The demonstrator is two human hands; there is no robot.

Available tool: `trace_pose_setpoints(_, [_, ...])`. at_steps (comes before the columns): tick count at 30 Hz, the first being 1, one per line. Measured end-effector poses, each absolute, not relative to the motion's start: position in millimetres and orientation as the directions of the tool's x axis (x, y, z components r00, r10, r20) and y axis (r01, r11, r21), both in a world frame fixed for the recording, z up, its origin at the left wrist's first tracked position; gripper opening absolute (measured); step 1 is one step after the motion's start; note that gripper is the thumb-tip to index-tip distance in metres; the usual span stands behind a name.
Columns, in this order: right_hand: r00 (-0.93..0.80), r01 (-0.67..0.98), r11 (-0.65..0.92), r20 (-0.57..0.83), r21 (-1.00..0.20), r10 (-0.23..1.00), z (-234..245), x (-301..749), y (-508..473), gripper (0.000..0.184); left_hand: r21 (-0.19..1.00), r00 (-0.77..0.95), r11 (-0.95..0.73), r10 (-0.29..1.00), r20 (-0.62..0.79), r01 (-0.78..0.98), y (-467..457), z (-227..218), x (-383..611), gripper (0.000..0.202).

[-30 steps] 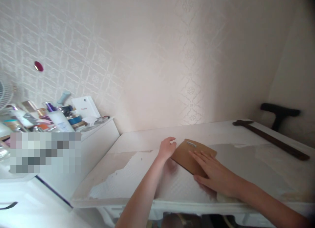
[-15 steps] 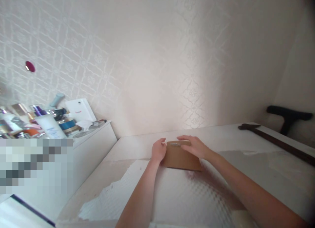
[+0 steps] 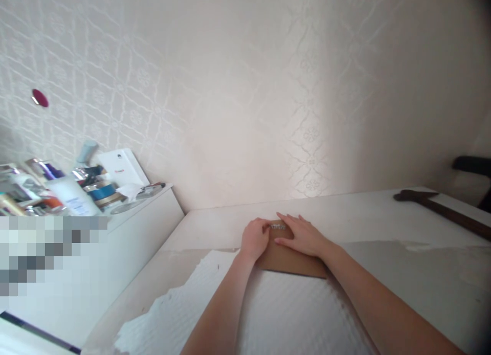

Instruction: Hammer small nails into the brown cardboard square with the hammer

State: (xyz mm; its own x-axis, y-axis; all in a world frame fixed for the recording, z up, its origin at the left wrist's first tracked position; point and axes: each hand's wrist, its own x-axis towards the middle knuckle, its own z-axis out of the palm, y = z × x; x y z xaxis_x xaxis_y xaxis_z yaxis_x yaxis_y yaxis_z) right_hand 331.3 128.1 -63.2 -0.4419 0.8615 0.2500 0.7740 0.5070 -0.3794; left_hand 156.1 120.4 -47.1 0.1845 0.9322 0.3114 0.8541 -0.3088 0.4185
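Observation:
A flat brown cardboard piece (image 3: 291, 260) with a small printed label at its far edge lies on the white table (image 3: 364, 217) in front of me. My right hand (image 3: 301, 235) rests palm-down on it with fingers stretched out and close together. My left hand (image 3: 255, 238) sits at the cardboard's left edge, its fingers curled over the edge beside the label. Under the near edge of the cardboard lies a white textured sheet (image 3: 276, 314) with a torn left side.
A dark wooden stick (image 3: 441, 212) lies at the table's far right, with a black handle-like object (image 3: 473, 168) behind it. To the left stands a white cabinet (image 3: 153, 206) crowded with cosmetic bottles (image 3: 72, 186) and a white box. A patterned wall rises behind.
The right hand moved from the cardboard's near side to its top, and both hands turned it square to me. My view shifted closer and rightward.

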Motion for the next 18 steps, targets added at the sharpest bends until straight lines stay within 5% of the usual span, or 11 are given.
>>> trace_pose_setpoints(9, [-0.386,0.864,0.45,0.277,-0.225,0.88,-55.6,320.3,115.9,0.071,0.359,0.118,-0.23,0.944,0.307,0.905,118.2,-45.2,154.2,0.017])
trace_pose_setpoints(18, [-0.428,0.83,0.487,0.248,-0.272,0.869,-61.5,316.9,113.0,0.08,0.291,0.11,-0.215,0.934,0.339,0.932,117.3,-46.1,152.7,0.015])
